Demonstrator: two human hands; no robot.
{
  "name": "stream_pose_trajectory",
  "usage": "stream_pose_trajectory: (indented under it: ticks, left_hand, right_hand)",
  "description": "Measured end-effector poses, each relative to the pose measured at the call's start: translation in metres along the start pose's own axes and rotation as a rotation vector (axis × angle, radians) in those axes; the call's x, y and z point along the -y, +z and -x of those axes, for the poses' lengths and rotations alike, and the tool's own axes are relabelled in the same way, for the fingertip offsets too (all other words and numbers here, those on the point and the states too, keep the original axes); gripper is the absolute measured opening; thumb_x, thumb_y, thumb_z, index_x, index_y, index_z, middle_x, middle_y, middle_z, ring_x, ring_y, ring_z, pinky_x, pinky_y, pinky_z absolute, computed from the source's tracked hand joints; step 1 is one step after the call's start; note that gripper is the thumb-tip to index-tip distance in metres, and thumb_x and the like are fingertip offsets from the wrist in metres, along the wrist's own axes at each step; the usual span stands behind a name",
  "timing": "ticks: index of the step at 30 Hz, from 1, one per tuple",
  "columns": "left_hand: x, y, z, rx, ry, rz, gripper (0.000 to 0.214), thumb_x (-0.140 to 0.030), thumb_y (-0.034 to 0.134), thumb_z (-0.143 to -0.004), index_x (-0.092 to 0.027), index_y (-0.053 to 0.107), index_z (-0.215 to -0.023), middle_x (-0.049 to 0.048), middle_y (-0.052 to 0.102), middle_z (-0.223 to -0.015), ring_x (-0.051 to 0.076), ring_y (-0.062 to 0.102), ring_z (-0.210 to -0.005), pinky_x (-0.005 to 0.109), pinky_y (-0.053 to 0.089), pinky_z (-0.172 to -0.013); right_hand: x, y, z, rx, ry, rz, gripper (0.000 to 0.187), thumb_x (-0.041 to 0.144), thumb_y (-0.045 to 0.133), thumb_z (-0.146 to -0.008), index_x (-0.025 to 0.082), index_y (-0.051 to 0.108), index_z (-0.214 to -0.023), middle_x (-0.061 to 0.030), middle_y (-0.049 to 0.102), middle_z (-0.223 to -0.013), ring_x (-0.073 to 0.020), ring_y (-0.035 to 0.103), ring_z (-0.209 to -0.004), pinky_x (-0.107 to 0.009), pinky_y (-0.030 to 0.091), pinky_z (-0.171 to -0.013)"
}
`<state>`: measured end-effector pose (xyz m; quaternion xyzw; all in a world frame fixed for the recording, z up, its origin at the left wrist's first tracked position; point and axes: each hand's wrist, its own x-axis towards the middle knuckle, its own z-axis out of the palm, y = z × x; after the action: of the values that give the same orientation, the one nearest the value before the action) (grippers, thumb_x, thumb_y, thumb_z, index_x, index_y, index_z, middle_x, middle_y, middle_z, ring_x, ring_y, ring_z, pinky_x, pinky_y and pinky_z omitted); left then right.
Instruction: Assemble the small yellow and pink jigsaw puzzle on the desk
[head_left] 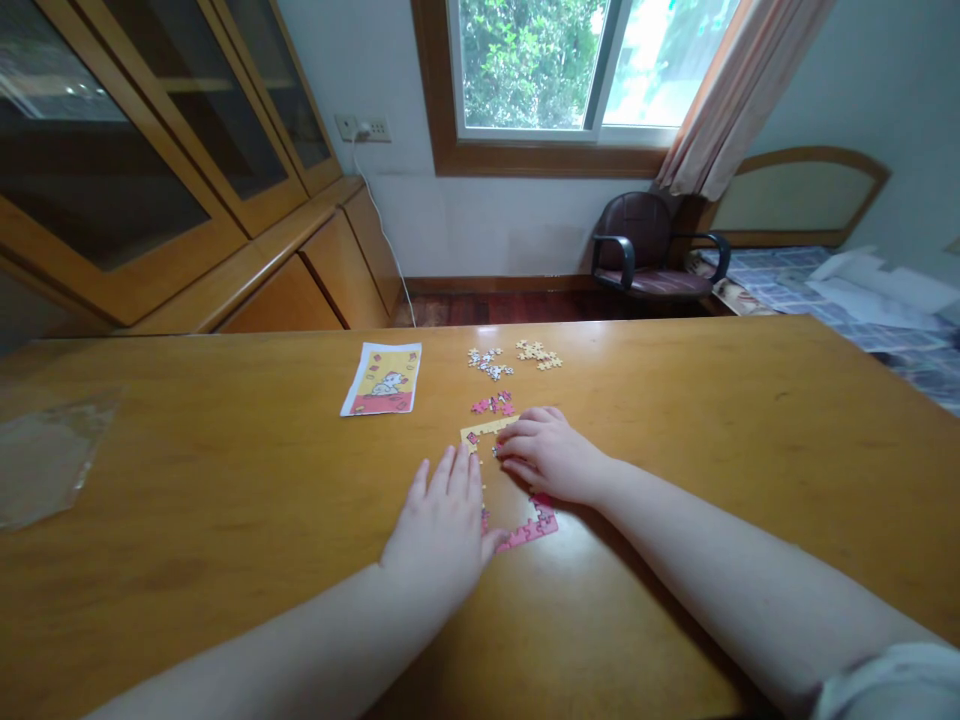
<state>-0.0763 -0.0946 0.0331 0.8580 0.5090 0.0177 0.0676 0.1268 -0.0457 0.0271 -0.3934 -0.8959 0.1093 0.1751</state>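
A partly joined jigsaw puzzle border lies on the table, yellow along its far side and pink along its near side. My left hand rests flat along its left edge with fingers spread, covering much of that side. Over the upper right part is my right hand, its fingers bent together at a small puzzle piece by the fingertips. The hand hides most of the border's right side. Just beyond lie loose pink pieces, with white pieces and yellow pieces farther back.
A reference picture of a white animal on yellow and pink lies left of the loose pieces. A clear plastic bag is at the table's left. Past the wooden table stand a cabinet and a chair.
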Motion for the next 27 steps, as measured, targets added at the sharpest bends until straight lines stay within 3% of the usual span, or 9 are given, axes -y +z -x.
stream_pose_trajectory:
  ticks: [4,10,19,27]
  left_hand:
    - [0.001,0.010,0.000,0.077,0.029,0.009,0.076,-0.054,0.050,-0.083,-0.010,0.042,-0.144,0.0226,0.035,-0.150,0.040,0.026,-0.142,0.060,0.011,-0.115]
    - [0.002,0.011,-0.010,0.118,0.031,-0.062,0.080,-0.057,0.042,-0.085,-0.006,0.035,-0.147,0.0231,0.026,-0.153,0.037,0.020,-0.144,0.059,0.012,-0.116]
    - [0.002,0.015,-0.023,0.144,-0.017,-0.147,0.081,-0.055,0.039,-0.088,-0.003,0.029,-0.148,0.0204,0.016,-0.157,0.033,0.012,-0.147,0.057,0.011,-0.117]
    - [0.002,0.009,-0.029,0.159,-0.005,-0.052,0.080,-0.055,0.040,-0.089,-0.002,0.028,-0.148,0.0218,0.016,-0.156,0.035,0.013,-0.146,0.058,0.012,-0.116]
  right_hand:
    - [-0.004,0.001,0.000,-0.021,-0.006,-0.020,0.011,0.025,0.062,-0.087,0.024,0.072,-0.090,-0.0042,0.073,-0.103,-0.0207,0.058,-0.095,-0.037,0.037,-0.085]
    - [0.000,-0.003,-0.001,0.008,-0.009,-0.018,0.012,0.024,0.060,-0.089,0.022,0.071,-0.085,-0.0035,0.073,-0.091,-0.0179,0.059,-0.089,-0.033,0.034,-0.080]
    - [0.006,-0.006,-0.004,0.023,0.232,0.026,0.015,0.033,0.069,-0.083,0.019,0.070,-0.089,-0.0046,0.071,-0.085,-0.0195,0.057,-0.086,-0.033,0.033,-0.082]
    - [0.003,0.002,-0.003,-0.003,0.304,-0.017,0.016,0.037,0.069,-0.083,0.021,0.071,-0.086,-0.0037,0.072,-0.082,-0.0192,0.058,-0.086,-0.034,0.033,-0.085]
